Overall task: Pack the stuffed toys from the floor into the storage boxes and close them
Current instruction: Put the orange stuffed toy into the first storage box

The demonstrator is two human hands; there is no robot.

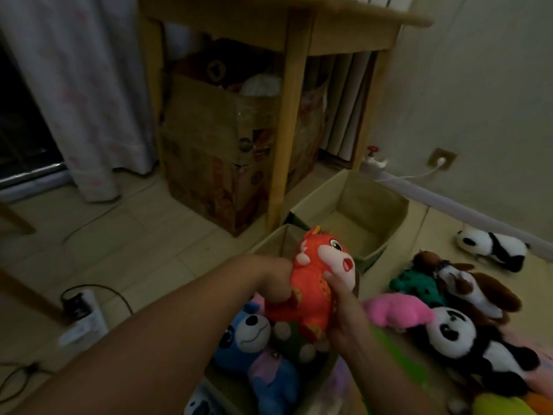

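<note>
Over the near box [269, 238], dead centre of view, both hands are wrapped around the orange dragon toy [314, 283]: the left hand [273, 280] has its fingers curled into the toy's back at about 9 o'clock, and the right hand [344, 313] grips the belly from 5 o'clock with the thumb up by the chin. That box already has a blue bear [242, 336] and other plush in it, so I'd say tuck the dragon down toward the far corner at 12 o'clock and press it flat so the box can close later. Second box [353, 214] at 1 o'clock looks bare inside, good overflow spot. Room is tight: table leg [284, 139] sits just beside both boxes at 11 o'clock, so go straight down, not outward. Loads more toys wait on the floor at 3 to 4 o'clock, including a big panda [457, 333] and a pink one [395, 310].
</note>
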